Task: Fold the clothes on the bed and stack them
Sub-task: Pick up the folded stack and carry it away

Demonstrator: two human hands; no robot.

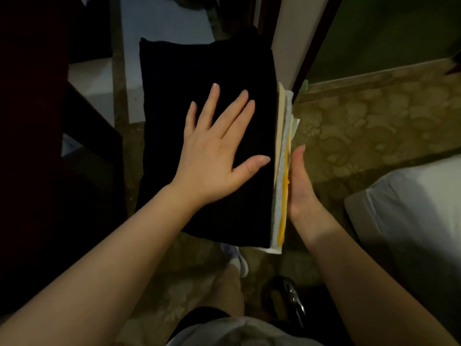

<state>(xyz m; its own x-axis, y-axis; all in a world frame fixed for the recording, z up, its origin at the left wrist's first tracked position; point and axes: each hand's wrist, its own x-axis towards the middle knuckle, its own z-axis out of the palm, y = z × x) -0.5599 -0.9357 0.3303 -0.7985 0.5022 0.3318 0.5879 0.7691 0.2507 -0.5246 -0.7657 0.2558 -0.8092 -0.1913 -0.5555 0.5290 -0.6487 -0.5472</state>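
Observation:
A stack of folded clothes [207, 96] is held in the air in front of me, over the floor. Its top piece is black; beige, white-grey and yellow layers [283, 186] show along its right edge. My left hand [217, 151] lies flat on the black top piece with fingers spread. My right hand [300, 186] presses against the stack's right, lower side, palm toward the layers, with most of its fingers hidden behind the stack. The stack is clamped between the two hands.
A bed corner with white sheets [411, 208] is at the right. Patterned carpet [361, 121] covers the floor. Dark furniture [87, 136] stands at the left, a door frame [311, 46] ahead. My shoe [237, 258] and a dark object [287, 295] are below.

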